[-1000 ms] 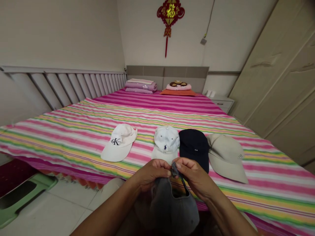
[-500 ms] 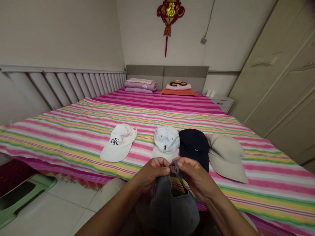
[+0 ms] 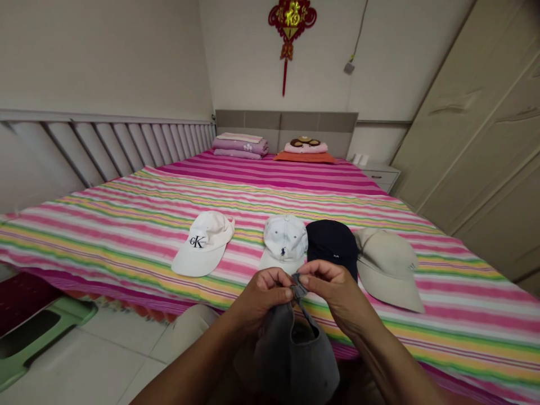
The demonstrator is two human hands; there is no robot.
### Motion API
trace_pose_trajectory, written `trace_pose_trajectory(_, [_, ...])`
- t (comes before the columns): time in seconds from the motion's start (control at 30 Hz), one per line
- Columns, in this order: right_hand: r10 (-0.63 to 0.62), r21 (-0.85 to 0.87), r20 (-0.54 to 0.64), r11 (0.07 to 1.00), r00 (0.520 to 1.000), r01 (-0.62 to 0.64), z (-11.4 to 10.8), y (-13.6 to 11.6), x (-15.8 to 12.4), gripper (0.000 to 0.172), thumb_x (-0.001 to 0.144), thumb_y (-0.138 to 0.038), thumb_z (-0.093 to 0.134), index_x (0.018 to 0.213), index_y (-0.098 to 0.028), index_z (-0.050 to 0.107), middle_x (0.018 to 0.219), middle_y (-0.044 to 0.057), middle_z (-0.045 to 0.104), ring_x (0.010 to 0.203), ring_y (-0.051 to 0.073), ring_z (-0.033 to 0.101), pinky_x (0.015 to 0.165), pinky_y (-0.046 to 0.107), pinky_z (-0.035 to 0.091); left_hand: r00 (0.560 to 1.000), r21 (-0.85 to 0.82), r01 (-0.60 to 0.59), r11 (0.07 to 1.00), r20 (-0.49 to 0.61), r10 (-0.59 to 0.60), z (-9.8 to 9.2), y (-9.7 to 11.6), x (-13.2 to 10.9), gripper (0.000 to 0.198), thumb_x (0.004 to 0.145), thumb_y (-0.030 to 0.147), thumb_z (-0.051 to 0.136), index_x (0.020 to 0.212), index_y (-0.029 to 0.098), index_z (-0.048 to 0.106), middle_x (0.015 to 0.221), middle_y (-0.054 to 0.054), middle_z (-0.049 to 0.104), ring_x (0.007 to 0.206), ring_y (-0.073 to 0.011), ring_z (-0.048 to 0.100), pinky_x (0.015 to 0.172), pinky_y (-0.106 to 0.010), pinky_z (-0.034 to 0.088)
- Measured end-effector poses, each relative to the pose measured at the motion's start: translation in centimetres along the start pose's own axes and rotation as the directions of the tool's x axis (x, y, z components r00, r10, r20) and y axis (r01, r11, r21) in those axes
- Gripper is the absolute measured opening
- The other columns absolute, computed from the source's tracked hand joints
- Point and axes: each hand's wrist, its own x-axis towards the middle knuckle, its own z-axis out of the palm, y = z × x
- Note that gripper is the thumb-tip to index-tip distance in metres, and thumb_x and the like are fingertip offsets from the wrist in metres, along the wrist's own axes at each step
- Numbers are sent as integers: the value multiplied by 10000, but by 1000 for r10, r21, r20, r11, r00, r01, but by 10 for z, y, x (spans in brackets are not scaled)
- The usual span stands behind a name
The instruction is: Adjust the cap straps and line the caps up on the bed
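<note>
A dark grey baseball cap (image 3: 295, 354) hangs below my hands, its back opening facing up. My left hand (image 3: 264, 295) pinches the cap's adjustment strap (image 3: 298, 288) on one side. Close beside it, my right hand (image 3: 335, 289) pinches the strap's end. Beyond my hands, a white cap (image 3: 286, 239) with a small dark emblem lies on the bed, its brim partly behind my fingers. A navy cap (image 3: 331, 242) touches its right side, and a beige cap (image 3: 390, 267) lies right of that. Further left lies a white cap with "CK" lettering (image 3: 205, 244).
The caps lie on a striped bedspread (image 3: 126, 225). Folded purple bedding (image 3: 240, 146) and a pink and orange stack (image 3: 304, 151) sit by the headboard (image 3: 312, 126). A green stool (image 3: 50, 332) stands on the tiled floor at lower left. A wardrobe (image 3: 476, 124) is at right.
My right hand has risen slightly and turned, with its fingers pulling the strap end up. The left hand stays in nearly the same place on the grey cap.
</note>
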Motion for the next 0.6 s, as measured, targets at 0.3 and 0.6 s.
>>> trace_pose_trajectory(0.3, [137,-98,203,988,970,-119,-5,-13,1,152,580,-283,679,587,-148,609,558,-29,512,535,92,395,541,243,301,1000,-15,-12,1000,-2,12,7,3,0,178,570,152,704,619,122,535,594,22,559,470,-52,501,454,-161,353])
trace_pose_trajectory(0.6, [176,-220,251,968,952,-121,-3,-15,4,128,579,-249,584,541,-144,521,524,-44,434,504,80,319,504,239,235,998,-63,55,996,47,-52,2,-2,-1,195,573,183,699,675,128,543,532,-1,598,462,-95,565,452,-166,403])
